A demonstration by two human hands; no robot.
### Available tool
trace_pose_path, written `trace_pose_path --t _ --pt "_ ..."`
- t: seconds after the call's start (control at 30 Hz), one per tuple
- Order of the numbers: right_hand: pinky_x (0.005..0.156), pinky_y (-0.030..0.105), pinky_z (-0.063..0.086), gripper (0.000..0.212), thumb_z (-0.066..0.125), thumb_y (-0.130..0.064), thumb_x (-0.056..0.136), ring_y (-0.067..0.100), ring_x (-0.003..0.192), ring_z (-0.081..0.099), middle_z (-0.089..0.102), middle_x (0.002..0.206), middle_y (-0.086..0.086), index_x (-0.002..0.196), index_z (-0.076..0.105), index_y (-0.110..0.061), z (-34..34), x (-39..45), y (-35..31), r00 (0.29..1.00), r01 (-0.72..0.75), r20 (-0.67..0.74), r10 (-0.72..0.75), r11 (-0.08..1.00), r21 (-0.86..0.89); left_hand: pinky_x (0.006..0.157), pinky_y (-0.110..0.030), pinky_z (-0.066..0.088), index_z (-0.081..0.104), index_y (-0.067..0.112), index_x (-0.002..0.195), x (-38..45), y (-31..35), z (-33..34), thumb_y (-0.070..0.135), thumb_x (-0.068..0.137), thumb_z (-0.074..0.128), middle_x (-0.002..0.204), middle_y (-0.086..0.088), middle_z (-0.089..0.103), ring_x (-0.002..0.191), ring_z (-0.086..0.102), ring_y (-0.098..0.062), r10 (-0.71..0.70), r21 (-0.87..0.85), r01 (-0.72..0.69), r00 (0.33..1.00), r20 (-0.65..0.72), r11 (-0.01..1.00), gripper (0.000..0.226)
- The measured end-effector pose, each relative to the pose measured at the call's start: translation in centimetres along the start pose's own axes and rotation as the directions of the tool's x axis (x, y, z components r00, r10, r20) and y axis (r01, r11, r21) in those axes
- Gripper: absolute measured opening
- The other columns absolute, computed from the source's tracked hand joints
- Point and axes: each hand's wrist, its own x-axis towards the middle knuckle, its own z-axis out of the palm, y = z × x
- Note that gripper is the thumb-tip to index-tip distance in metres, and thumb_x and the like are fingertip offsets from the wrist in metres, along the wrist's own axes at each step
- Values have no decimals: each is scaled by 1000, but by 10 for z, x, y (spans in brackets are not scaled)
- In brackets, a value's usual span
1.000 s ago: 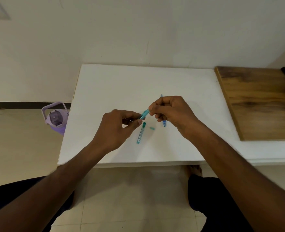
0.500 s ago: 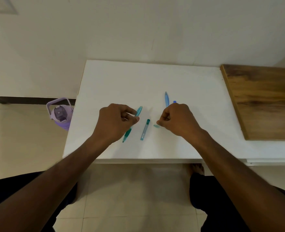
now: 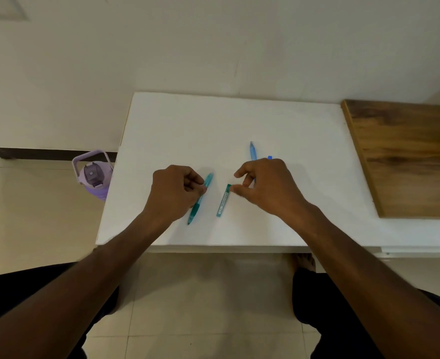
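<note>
- Left hand [image 3: 173,195]: the grip is closed round a translucent teal plastic pencil [image 3: 195,211], with fingers and thumb pinching the barrel near its middle. The dark tip points to the near edge of the white counter [image 3: 213,120] and the pale end to the far edge. I cannot tell whether the tip rests on the surface.
- Slim teal plastic lead case [image 3: 223,201]: it lies flat about the middle of the counter, just right of the pencil, roughly parallel to it and apart from it.
- Right hand [image 3: 268,187]: the grip is partly open. The thumb tip sits at the far, dark-capped end of the case and the forefinger is lifted above it. Nothing shows pinched between them.
- Step in hand, as judged: taking up the case. Close your thumb and forefinger on its long sides just below the cap. Do not grip the cap alone, since it may pull off. Lift it level so nothing spills.
- Hold the pencil low and steady, so that the two pieces can meet between your hands.
- Blue plastic pen [image 3: 252,152]: it lies behind the right hand toward the far edge, partly hidden. Take care that your knuckles do not roll it.
- Brown wooden board [image 3: 408,156]: it sits at the right edge of the counter.
- Lilac plastic bottle [image 3: 93,174]: it stands on the floor by the left edge.
</note>
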Motion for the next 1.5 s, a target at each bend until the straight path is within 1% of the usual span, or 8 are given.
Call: trace_pose_path --t 0.1,0.23,0.37,0.57,0.83,1.13,1.33,1.5 --pt "64 10 31 65 82 -67 75 0 67 52 61 88 -20 128 71 -32 13 -3 -7 998 10 67 -5 997 -77 68 -10 49 80 16 104 2 0 -1 29 89 85 88 7 75 66 67 -7 40 87 -37 999 -34 996 20" --pt "80 21 45 77 82 -73 70 9 86 56 66 103 -11 133 69 -30 22 -5 -12 994 4 109 11 990 -139 79 -14 46 76 18 113 -3 6 -2 34 93 79 100 7 69 75 62 -7 132 217 -115 989 -66 969 26" --pt "85 25 50 72 86 -67 70 14 96 63 71 110 -2 126 73 -24 21 -5 -19 993 -33 108 47 991 -132 90 -34 59 76 20 116 -14 18 -1 27 96 76 108 -1 73 87 67 -14 292 281 -292 955 41 914 22" --pt "96 30 56 68 90 -57 71 17 104 65 69 115 -1 124 71 -20 20 -5 -28 984 -82 156 85 996 -24 95 -29 55 74 18 128 -16 17 5 29 95 76 113 0 72 91 65 -12 246 291 -287 954 170 913 35" --pt "65 0 47 20 86 -27 87 0 71 68 72 84 -13 104 79 -19 4 -1 -18 992 -40 123 10 969 243 87 -38 61 80 24 112 -23 25 1 33 89 75 97 10 79 84 72 -9 278 186 -310 944 176 932 25" --pt "59 3 48 2 80 -29 92 -10 78 70 77 79 -18 91 79 -31 -12 4 -7 981 -73 193 -1 923 377 76 -13 52 85 21 100 -21 32 -6 35 95 77 88 6 82 80 75 -7 343 93 -354 932 118 931 17" --pt "59 8 49 9 71 -27 98 -9 73 68 76 81 -22 91 77 -29 -25 6 -4 993 -114 54 101 888 446 68 0 43 85 22 102 -19 30 -10 35 91 81 88 9 81 75 72 -1 270 80 -281 955 123 956 18" --pt "60 3 46 8 82 -34 89 -3 78 70 77 84 -15 93 82 -26 -23 2 -2 987 -103 147 70 967 232 64 0 46 83 24 102 -15 26 -13 38 88 84 76 20 75 74 67 19 195 0 -196 979 63 981 20"
